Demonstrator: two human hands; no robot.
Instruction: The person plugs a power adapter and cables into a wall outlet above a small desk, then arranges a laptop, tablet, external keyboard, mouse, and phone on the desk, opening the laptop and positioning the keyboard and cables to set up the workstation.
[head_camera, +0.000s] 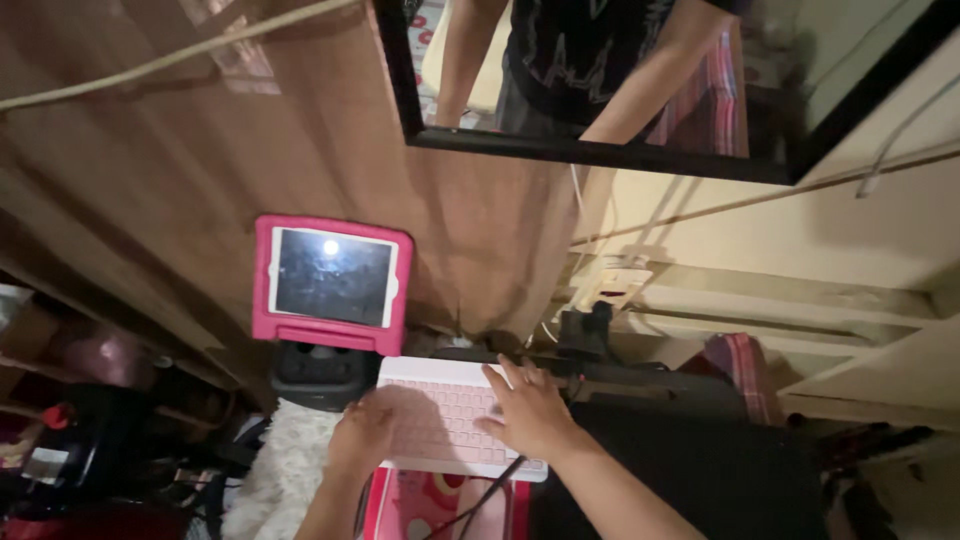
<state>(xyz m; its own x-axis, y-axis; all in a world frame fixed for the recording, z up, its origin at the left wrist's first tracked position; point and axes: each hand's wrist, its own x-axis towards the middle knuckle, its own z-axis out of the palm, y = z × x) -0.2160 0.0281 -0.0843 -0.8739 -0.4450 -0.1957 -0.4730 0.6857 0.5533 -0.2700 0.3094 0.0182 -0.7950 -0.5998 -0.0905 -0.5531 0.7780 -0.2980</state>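
My left hand (362, 432) and right hand (530, 412) rest on the pink keyboard (455, 415), fingers spread flat, gripping nothing. It sits below the pink tablet (333, 280). I should press lightly; the keys look blurry.

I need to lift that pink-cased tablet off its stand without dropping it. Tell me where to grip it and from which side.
Probably best to take the tablet by the thick pink case at its two short side edges, coming from the front above the keyboard. It leans upright against the wooden panel, so the back is blocked, and its lower edge sits on a dark stand. The padded frame bulges past the screen, giving fingers purchase.
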